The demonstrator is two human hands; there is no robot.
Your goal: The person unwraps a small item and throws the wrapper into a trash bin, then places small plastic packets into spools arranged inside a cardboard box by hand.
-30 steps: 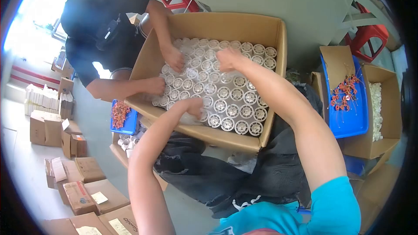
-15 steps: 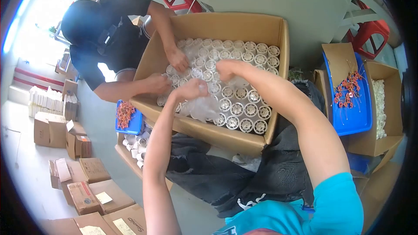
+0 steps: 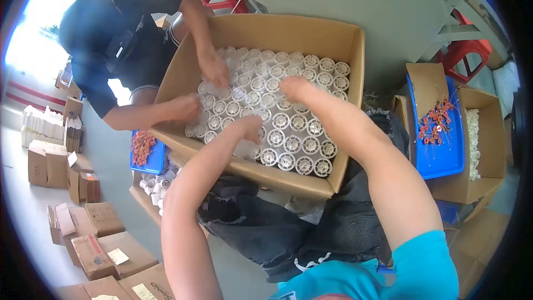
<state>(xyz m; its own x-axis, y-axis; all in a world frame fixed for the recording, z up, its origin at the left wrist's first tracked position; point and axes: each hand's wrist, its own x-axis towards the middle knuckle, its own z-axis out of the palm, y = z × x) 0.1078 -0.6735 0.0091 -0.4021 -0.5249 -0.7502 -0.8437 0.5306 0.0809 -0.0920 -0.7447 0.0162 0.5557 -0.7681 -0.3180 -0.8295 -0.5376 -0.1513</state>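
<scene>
A large cardboard box (image 3: 277, 180) in front of me holds rows of white round plastic parts (image 3: 276, 137) with spoked ends. My left hand (image 3: 248, 128) is closed over the near rows, gripping crumpled clear plastic film (image 3: 243, 149) that hangs below it. Farther right, my right hand (image 3: 294, 87) is curled low over the middle rows. Its fingertips are hidden, so what it grips is unclear. Across the box, a co-worker's two hands (image 3: 214, 71) reach among the parts on the left side.
Blue trays of red-orange wired pieces stand left (image 3: 152, 158) and right (image 3: 441, 155). Below the left tray, a carton holds white tubular parts (image 3: 157, 186). An open carton (image 3: 486, 100) of pale small pieces is at right. Closed cartons (image 3: 105, 218) line the left floor. A red stool (image 3: 469, 55) stands behind.
My left hand has lowered toward the near edge of the box, and less of the film shows. My right hand stays over the middle rows. The whole view has shifted slightly.
</scene>
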